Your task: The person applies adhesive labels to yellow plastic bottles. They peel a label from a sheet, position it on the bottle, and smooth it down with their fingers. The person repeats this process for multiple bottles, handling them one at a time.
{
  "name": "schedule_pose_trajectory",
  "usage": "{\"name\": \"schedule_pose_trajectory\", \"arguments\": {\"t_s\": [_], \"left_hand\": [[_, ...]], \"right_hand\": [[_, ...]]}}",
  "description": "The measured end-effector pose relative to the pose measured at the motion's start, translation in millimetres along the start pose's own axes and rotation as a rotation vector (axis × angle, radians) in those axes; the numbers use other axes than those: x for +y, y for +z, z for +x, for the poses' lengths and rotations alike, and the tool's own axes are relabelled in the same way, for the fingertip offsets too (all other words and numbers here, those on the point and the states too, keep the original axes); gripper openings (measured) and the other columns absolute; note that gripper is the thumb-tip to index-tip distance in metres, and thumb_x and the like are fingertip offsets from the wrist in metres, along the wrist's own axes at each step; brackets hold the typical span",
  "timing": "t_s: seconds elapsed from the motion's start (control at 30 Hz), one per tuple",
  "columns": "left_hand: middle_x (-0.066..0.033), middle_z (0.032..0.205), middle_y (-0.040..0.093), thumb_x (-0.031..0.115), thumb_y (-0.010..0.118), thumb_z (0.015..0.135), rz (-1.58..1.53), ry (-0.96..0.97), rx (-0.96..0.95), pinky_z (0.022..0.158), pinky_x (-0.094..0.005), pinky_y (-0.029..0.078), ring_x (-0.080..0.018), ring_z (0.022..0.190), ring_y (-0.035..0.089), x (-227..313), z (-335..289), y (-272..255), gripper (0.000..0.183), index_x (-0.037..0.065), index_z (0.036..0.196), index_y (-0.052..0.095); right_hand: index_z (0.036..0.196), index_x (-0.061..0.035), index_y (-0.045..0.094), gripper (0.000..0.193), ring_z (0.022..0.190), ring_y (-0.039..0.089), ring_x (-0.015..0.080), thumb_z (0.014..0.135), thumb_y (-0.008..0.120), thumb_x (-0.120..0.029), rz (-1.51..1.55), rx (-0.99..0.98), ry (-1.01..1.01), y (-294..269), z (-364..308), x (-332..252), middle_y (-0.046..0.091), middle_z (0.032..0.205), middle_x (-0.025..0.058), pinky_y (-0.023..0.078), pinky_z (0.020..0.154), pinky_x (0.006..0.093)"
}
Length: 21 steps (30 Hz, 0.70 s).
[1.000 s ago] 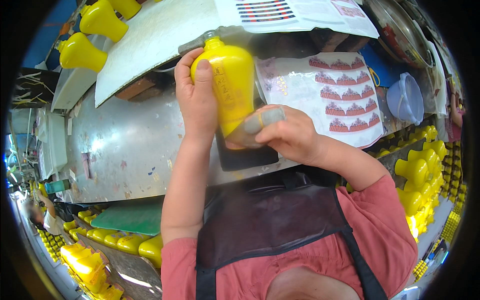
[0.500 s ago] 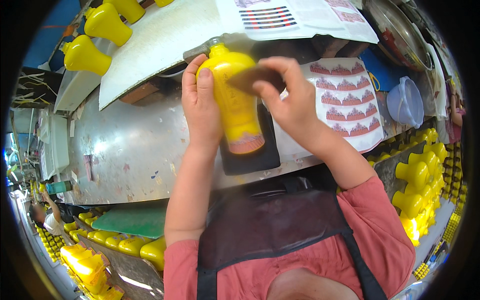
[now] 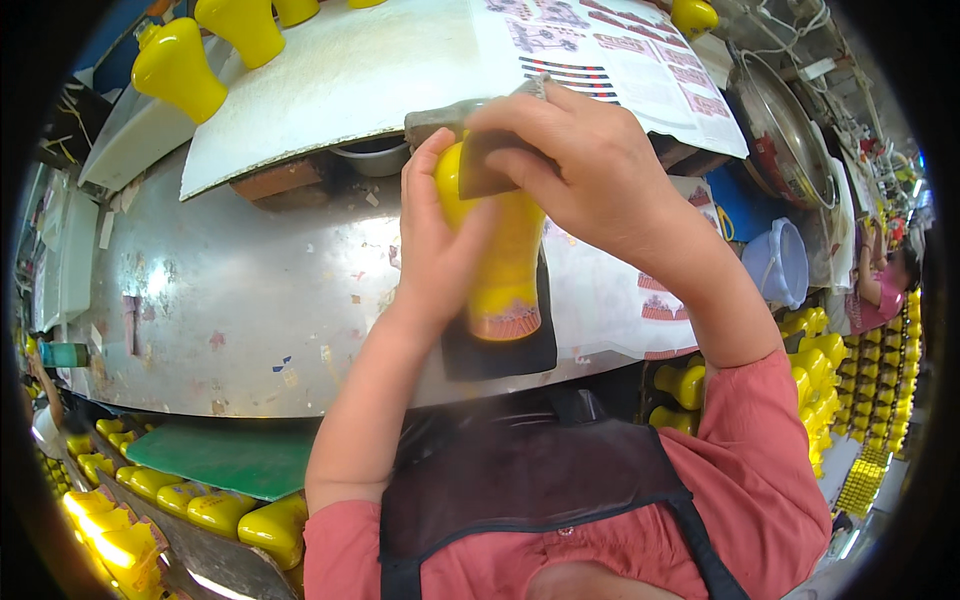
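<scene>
A glossy yellow bottle [image 3: 508, 250] with a red-brown patterned decal band [image 3: 508, 320] round its base lies on a black pad [image 3: 500, 362], its neck end pointing away from me. My left hand [image 3: 432, 250] is wrapped along the left side of the bottle, the thumb laid across its face. Pinched in my right hand [image 3: 605, 150] is a dark flat scraper [image 3: 484, 172], held against or just over the upper part of the bottle. My right hand hides the bottle's neck.
A white board [image 3: 330, 90] carries printed decal sheets [image 3: 640, 70], with more yellow bottles [image 3: 180, 70] at its left. A pale blue bucket [image 3: 777, 262] stands right. Bottles [image 3: 220, 510] line a rack beside a green sheet [image 3: 230, 455]. People are at work at both sides.
My right hand has moved the scraper up toward the bottle's neck end. My left thumb has come across the bottle's face. The whole view has shifted a little.
</scene>
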State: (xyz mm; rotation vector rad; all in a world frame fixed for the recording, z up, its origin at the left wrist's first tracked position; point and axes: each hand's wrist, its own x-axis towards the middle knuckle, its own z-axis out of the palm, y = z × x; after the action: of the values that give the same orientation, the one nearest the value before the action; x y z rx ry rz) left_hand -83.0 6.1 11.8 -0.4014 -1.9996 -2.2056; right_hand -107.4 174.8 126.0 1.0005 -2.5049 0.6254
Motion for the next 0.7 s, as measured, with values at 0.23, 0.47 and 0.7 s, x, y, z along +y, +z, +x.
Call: {"name": "schedule_pose_trajectory", "arguments": {"t_s": [0.23, 0.47, 0.7], "left_hand": [[-0.0221, 0.145, 0.043, 0.022, 0.070, 0.089, 0.102, 0.077, 0.010, 0.114, -0.0445, 0.037, -0.0357, 0.134, 0.045, -8.1, -2.9, -3.3, 0.076, 0.000, 0.151, 0.033], [-0.0162, 0.125, 0.057, 0.026, 0.075, 0.082, 0.186, 0.047, 0.128, 0.106, -0.0471, 0.041, -0.0362, 0.122, 0.053, 5.1, 15.2, 6.5, 0.068, 0.005, 0.141, 0.047], [-0.0062, 0.114, 0.055, 0.014, 0.070, 0.092, -0.062, -0.161, 0.122, 0.091, -0.0272, 0.049, -0.0126, 0.101, 0.057, 18.9, 32.0, 6.3, 0.048, -0.001, 0.134, 0.054]], "right_hand": [[0.110, -0.0070, 0.069, 0.025, 0.077, 0.069, 0.0309, 0.086, 0.072, -0.005, -0.111, 0.061, -0.044, 2.5, 26.5, 1.0, 0.069, 0.088, 0.0125, 0.055, 0.069, 0.0364], [0.110, -0.0033, 0.069, 0.024, 0.080, 0.069, 0.0317, 0.087, 0.072, -0.011, -0.105, -0.075, 0.079, 1.2, 26.4, 3.1, 0.071, 0.092, 0.0157, 0.054, 0.071, 0.0371], [0.107, -0.0081, 0.072, 0.023, 0.076, 0.069, 0.0299, 0.084, 0.073, -0.008, -0.304, 0.098, -0.069, -1.4, 11.5, 14.0, 0.070, 0.088, 0.0112, 0.055, 0.067, 0.0373]]}}
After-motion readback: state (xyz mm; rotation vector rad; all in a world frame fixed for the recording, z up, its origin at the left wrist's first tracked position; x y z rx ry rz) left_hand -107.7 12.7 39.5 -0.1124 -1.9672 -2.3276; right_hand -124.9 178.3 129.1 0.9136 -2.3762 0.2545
